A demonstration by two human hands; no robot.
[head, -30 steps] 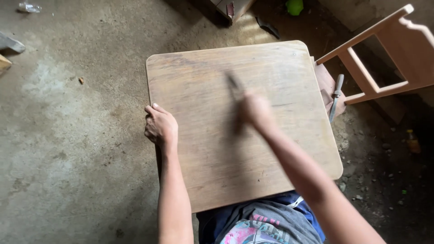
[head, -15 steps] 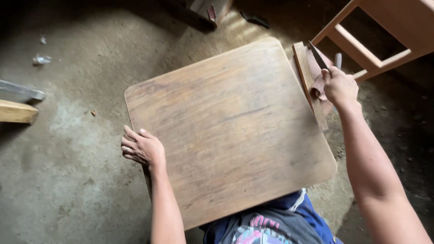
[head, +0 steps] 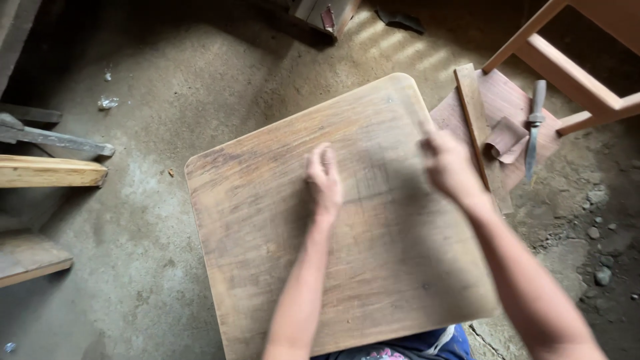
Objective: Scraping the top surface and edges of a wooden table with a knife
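A large wooden board (head: pixel 267 220) with rounded corners lies in front of me over a concrete floor. My left hand (head: pixel 325 177) rests flat on the board's middle, fingers together and pointing away, holding nothing. My right hand (head: pixel 448 163) is over the board's right edge and blurred by motion. A thin blurred shape sticks up from its fingers, and I cannot tell whether it is a finger or a tool. Just right of that hand lie a narrow wooden strip (head: pixel 475 120), a curled piece of sandpaper (head: pixel 507 139) and a grey-handled hand tool (head: pixel 533 130), all on a small reddish panel (head: pixel 510 97).
A pale wooden chair frame (head: pixel 567 67) stands at the upper right. Wooden beams (head: pixel 47 172) and a metal bar (head: pixel 60 140) jut in from the left. Loose stones (head: pixel 597 233) lie on the floor at the right. A box (head: pixel 327 13) stands at the top edge.
My left hand left the board's left edge and now lies flat on its middle. My right hand came back from the pile at the right to the board's right edge. The view shifted.
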